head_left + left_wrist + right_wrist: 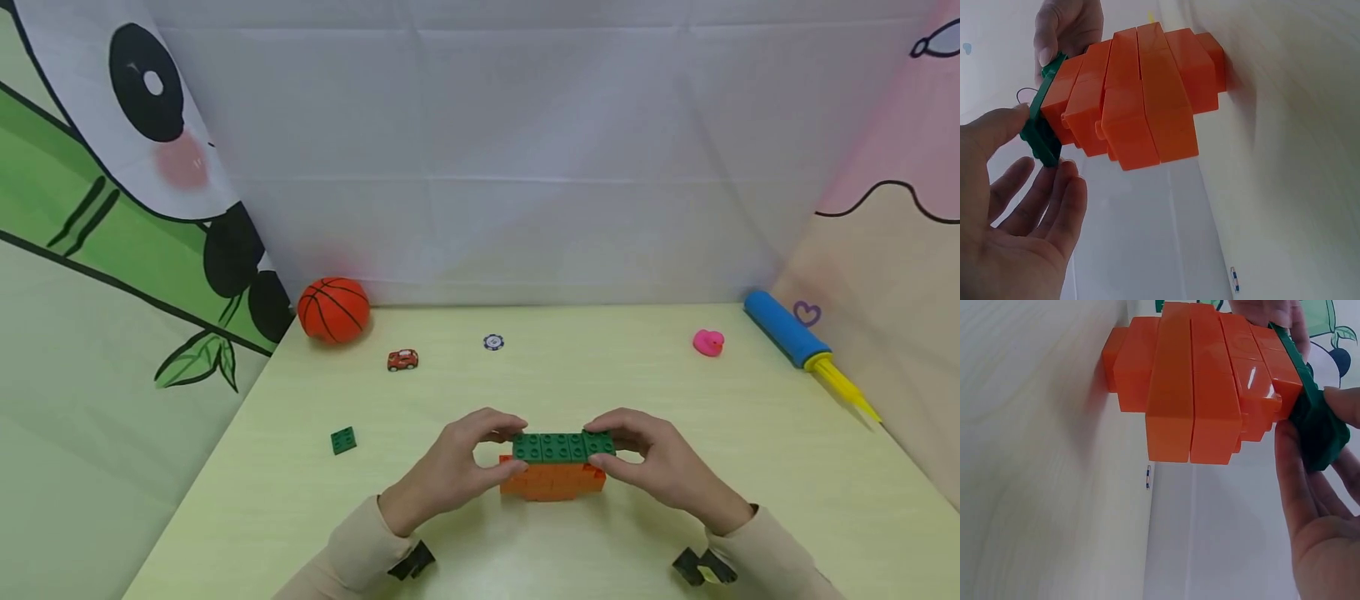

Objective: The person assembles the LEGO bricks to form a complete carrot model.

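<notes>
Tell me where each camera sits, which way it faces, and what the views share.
Head: above, looking forward and down at the table; both hands and sleeves show.
Left wrist: low beside the left hand, facing the orange block stack.
Right wrist: low beside the right hand, facing the stack's other side.
Shared: orange stack with green plate on top.

Head overview; wrists close, opposed.

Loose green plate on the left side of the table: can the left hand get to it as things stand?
Probably yes. The loose green plate lies alone on bare table, nothing between it and the left hand. But that hand now pinches the green top of the orange block stack and must let go first.
</notes>
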{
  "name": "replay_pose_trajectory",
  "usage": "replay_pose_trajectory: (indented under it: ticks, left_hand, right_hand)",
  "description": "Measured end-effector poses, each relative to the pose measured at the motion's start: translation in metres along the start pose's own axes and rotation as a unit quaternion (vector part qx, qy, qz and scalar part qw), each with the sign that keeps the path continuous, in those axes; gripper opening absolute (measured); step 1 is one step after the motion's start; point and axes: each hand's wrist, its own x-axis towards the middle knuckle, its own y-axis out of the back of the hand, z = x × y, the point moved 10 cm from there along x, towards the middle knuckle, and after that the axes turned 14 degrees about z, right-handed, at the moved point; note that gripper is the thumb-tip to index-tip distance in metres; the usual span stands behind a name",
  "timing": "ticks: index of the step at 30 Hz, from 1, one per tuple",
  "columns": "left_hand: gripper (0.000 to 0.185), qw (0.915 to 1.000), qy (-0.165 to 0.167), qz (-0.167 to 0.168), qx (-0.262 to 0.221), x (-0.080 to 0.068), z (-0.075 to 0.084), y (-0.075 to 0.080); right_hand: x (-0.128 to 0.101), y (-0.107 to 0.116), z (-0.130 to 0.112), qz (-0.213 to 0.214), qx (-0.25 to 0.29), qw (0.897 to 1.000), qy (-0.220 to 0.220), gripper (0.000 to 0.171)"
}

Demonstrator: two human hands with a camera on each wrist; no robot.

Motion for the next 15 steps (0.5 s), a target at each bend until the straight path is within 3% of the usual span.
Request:
replay_pose_trajectory:
  ticks: [4, 7, 9, 11, 15]
  left_hand:
    - [0.045, 0.9984, 0.040, 0.012, 0.039, -0.001, -0.016, 0.022]
    - [0.044, 0.9920, 0.078, 0.023, 0.097, -0.003, -0.045, 0.054]
    - [0.043, 0.9829, 0.104, 0.023, 0.150, -0.007, -0.071, 0.080]
    - [0.044, 0.9662, 0.143, 0.020, 0.213, -0.017, -0.099, 0.108]
    - [0.051, 0.9214, 0.220, -0.010, 0.320, -0.049, -0.143, 0.154]
  right_hand:
    - [0.001, -0.004, -0.003, -0.007, -0.009, 1.000, 0.019, 0.030]
    - [0.001, -0.004, -0.006, -0.008, -0.018, 0.999, 0.040, 0.031]
    - [0.001, -0.004, -0.006, -0.008, -0.028, 0.999, 0.043, 0.031]
    - [0.001, -0.003, -0.006, -0.010, -0.037, 0.998, 0.039, 0.031]
    - [0.001, -0.004, -0.004, -0.019, -0.050, 0.998, 0.030, 0.030]
